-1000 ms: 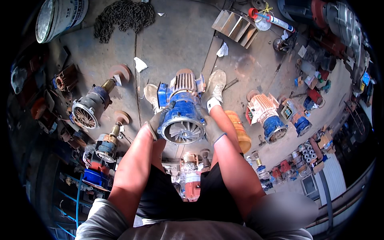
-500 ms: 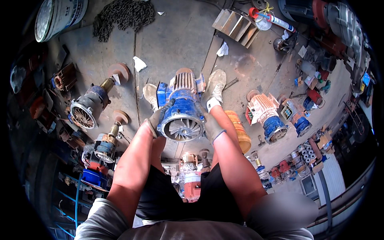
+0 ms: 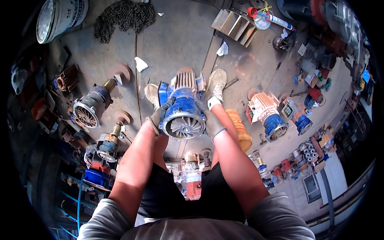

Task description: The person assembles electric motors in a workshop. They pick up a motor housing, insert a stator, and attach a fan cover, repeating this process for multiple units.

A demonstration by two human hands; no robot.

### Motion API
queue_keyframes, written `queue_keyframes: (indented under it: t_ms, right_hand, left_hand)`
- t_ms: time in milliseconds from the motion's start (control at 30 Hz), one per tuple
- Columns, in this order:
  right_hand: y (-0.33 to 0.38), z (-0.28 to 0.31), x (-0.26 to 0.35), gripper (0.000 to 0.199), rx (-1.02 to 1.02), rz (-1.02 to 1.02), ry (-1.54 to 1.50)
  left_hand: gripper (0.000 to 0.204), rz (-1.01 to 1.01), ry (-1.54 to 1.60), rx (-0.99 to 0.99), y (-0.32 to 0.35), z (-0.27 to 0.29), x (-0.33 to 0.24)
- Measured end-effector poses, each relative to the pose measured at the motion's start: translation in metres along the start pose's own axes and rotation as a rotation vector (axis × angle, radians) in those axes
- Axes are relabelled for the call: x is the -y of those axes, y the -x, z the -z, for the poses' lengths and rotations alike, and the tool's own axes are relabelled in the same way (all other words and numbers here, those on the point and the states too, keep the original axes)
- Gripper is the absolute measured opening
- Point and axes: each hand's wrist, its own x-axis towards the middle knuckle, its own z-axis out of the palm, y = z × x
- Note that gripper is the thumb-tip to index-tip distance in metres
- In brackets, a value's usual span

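The person stands on the grey concrete floor (image 3: 176, 44) and holds a blue motor (image 3: 183, 114) with both hands; the motor is up off the floor, in front of the legs, between the two shoes; its open round end with the silver fan blades faces up at the camera; its ribbed back end points down and away. The left hand (image 3: 158, 116), in a grey glove, is on the left side of the motor, and its fingers (image 3: 167, 106) are curled tight on the blue rim; the right hand (image 3: 211, 122), in a grey glove too, is pressed on the right side, with the fingers wrapped round the body. An orange bucket (image 3: 240, 129) sits just beside the right leg; another motor with a fan end (image 3: 90, 108) lies to the left; a heap of chain (image 3: 124, 18) is far off at the top, near a white pail (image 3: 60, 18).
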Motion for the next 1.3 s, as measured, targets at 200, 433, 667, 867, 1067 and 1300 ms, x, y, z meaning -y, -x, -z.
queue_keyframes:
  t_ms: [200,433,667,867,1067,1300]
  right_hand:
    - [0.038,0.007,0.004,0.043,-0.362,0.471,0.675]
    - [0.037,-0.028,-0.029,0.057,-0.590,0.742,0.733]
    - [0.029,-0.044,-0.028,0.051,-0.671,0.850,0.696]
    - [0.035,-0.050,-0.020,0.046,-0.620,0.779,0.531]
    - [0.027,-0.044,-0.025,0.040,-0.668,0.883,0.699]
    - [0.026,-0.049,-0.026,0.042,-0.623,0.803,0.563]
  left_hand:
    - [0.064,-0.322,-0.202,-0.585,0.038,0.031,-0.007]
    - [0.051,-0.909,-1.079,-0.874,0.056,-0.039,0.056]
    - [0.063,-0.936,-1.039,-0.980,0.048,-0.056,0.052]
    - [0.062,-0.948,-0.986,-1.002,0.041,-0.053,0.053]
    - [0.064,-0.957,-0.966,-1.002,0.033,-0.048,0.055]
    - [0.060,-0.958,-1.047,-1.057,0.028,-0.040,0.054]
